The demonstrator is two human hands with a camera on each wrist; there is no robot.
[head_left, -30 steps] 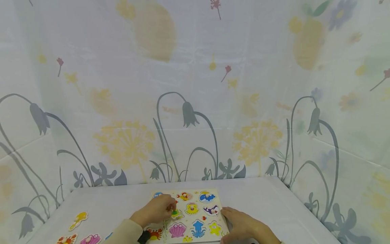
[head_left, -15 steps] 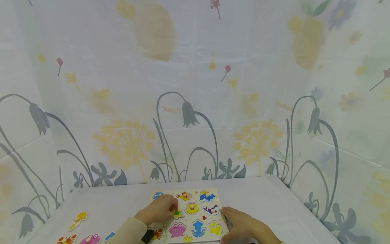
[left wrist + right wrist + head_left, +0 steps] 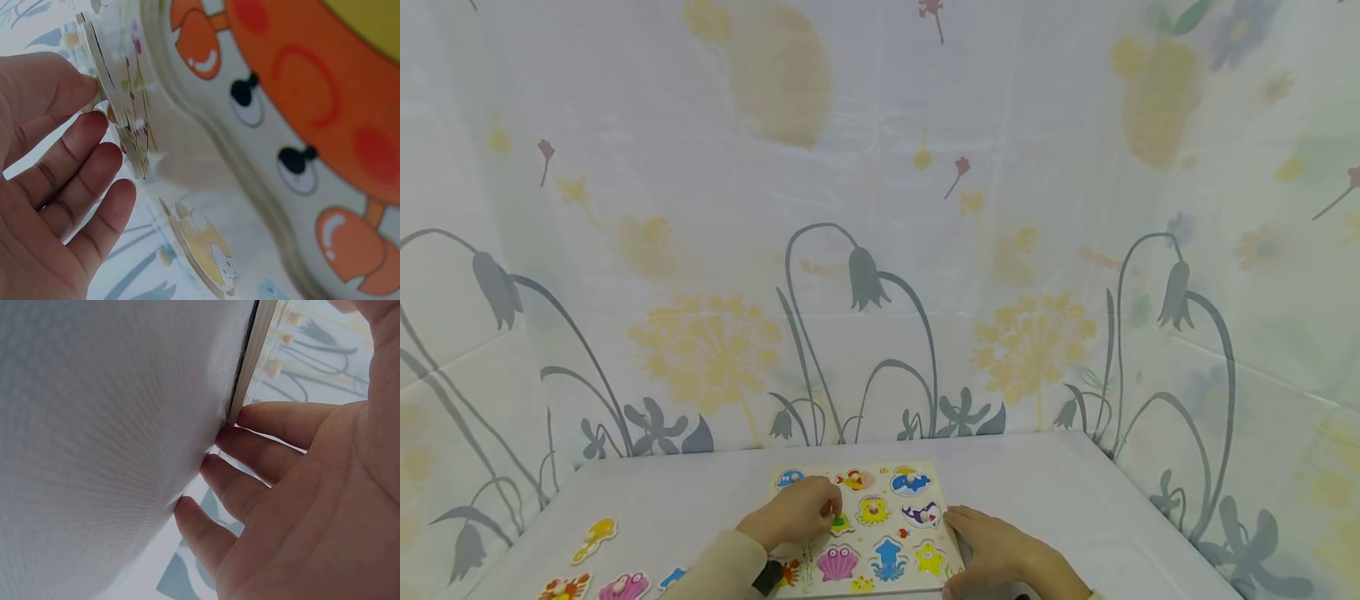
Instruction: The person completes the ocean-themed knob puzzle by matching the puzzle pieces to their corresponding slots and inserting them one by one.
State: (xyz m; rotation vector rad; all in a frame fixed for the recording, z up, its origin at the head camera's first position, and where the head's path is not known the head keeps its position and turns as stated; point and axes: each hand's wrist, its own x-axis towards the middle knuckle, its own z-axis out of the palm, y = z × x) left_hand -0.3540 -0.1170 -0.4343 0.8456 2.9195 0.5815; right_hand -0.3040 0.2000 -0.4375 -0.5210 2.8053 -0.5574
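The left hand (image 3: 796, 510), shifted rightward, pinches a flat green-and-yellow wooden piece (image 3: 841, 525), seemingly unseated, over the cream rectangular board (image 3: 866, 537); right of this grip, the unclenched right hand (image 3: 1000, 552) touches its edge.

I'm getting soft, flat, slightly dim light on the head feed, with faint glare on the curtain (image 3: 880, 192) behind the board (image 3: 827, 588). Left wrist now: the crab (image 3: 350, 119) on the board looms fairly clear, soft shading beside it. Right wrist's dimmer, the table (image 3: 112, 456) beside the board greyed, darkest away from it.
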